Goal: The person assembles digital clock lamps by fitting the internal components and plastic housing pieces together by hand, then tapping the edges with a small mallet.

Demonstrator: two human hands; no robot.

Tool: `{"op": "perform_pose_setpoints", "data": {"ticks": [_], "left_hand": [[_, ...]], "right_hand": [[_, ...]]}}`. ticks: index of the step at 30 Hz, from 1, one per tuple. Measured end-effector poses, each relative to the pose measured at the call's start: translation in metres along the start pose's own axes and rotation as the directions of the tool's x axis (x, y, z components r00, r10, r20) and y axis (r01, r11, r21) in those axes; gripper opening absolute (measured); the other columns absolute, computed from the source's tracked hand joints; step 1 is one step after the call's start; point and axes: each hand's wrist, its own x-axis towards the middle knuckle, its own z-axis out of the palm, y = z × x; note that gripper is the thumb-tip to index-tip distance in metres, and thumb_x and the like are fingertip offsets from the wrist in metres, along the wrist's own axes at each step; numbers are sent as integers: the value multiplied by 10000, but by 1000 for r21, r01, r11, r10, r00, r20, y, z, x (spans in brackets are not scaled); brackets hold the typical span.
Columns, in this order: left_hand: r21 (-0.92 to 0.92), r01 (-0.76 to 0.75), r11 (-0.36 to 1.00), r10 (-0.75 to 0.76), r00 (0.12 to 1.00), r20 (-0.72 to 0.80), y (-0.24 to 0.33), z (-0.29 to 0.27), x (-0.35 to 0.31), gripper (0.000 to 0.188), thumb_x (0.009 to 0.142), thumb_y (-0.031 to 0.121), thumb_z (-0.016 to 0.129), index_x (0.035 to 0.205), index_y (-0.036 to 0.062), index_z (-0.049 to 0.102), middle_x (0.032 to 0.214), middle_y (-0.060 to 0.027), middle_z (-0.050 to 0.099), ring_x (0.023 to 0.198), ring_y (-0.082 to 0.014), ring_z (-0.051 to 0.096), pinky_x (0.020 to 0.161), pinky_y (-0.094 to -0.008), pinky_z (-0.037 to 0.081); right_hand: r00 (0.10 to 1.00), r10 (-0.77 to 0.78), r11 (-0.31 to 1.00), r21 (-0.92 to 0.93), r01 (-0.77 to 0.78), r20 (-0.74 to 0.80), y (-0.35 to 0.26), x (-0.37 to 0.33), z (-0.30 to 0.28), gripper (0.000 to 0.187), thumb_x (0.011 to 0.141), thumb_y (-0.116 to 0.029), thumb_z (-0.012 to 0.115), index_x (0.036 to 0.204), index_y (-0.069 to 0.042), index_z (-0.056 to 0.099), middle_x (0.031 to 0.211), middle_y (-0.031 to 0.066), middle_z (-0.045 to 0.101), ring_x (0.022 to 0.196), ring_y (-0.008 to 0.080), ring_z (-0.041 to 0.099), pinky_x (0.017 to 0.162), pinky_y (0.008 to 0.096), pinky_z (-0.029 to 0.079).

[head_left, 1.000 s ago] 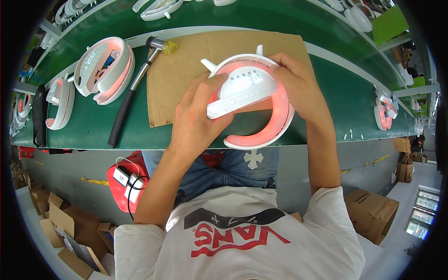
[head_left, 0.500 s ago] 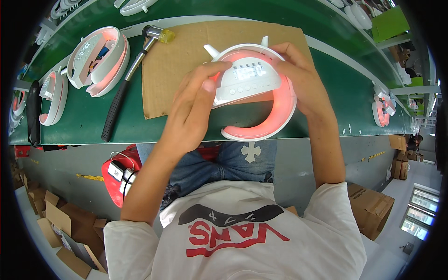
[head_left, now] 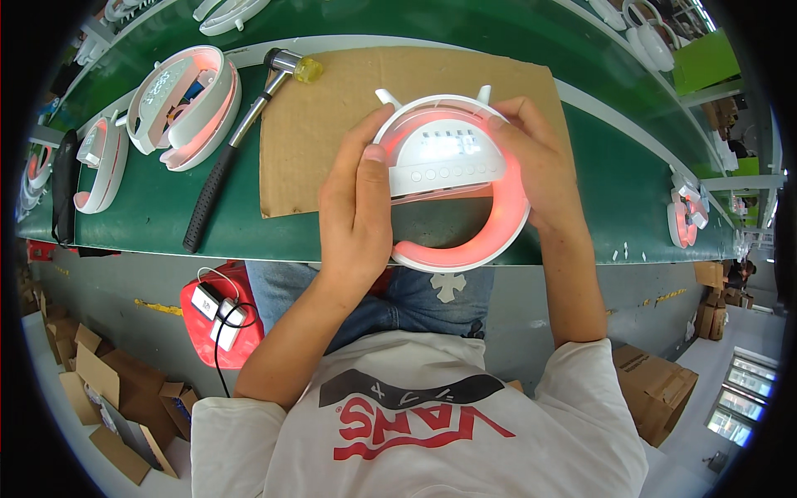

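Observation:
Between my hands is a round white alarm clock lamp (head_left: 448,172), with a pink glowing ring, two short prongs on top and a half-round panel with a display and a row of buttons. My left hand (head_left: 357,207) grips its left edge, the thumb lying along the rim. My right hand (head_left: 541,166) holds the upper right rim, fingers curled behind it. The lamp is raised at the bench's front edge, partly over a flat cardboard sheet (head_left: 307,166). The fingertips behind the lamp are hidden.
A mallet (head_left: 212,191) with a black handle and yellow tip lies left of the cardboard, its head overlapping it. More lamp units (head_left: 197,124) stand on the green bench (head_left: 614,183) at left, another lamp unit (head_left: 683,217) at far right. Small white bits (head_left: 627,249) lie near the front edge.
My left hand has moved off the lamp's front panel to its left edge. The lamp has shifted slightly down and now sits more level. My right hand keeps its hold.

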Motion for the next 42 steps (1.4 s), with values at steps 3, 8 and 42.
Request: {"op": "perform_pose_setpoints", "data": {"ticks": [3,8,42], "left_hand": [[11,101,995,-101,994,27,5,-3,4,381,1064,192,372,1307,-44,548,1135,-162,642,1031,-214,604,934,-314,455],[40,27,999,-28,999,35,-3,-1,-1,338,1047,140,423,1303,-47,542,1147,-217,644,1063,-278,625,957,-353,459],[989,-134,-60,-364,926,103,-102,-326,367,450,739,387,739,1074,88,717,1139,-211,689,1066,-388,658,948,-468,509]], "right_hand": [[1000,-9,1000,25,9,-2,0,1,-2,196,964,-156,586,1086,-2,588,1048,103,612,954,155,567,846,280,459],[993,-116,991,65,114,35,12,1,-2,192,943,-126,596,1085,2,588,1066,92,611,968,157,571,863,291,460],[964,-35,982,187,-16,263,14,2,-26,335,891,-28,592,1223,15,583,1148,118,652,1086,188,612,960,326,475]]}}
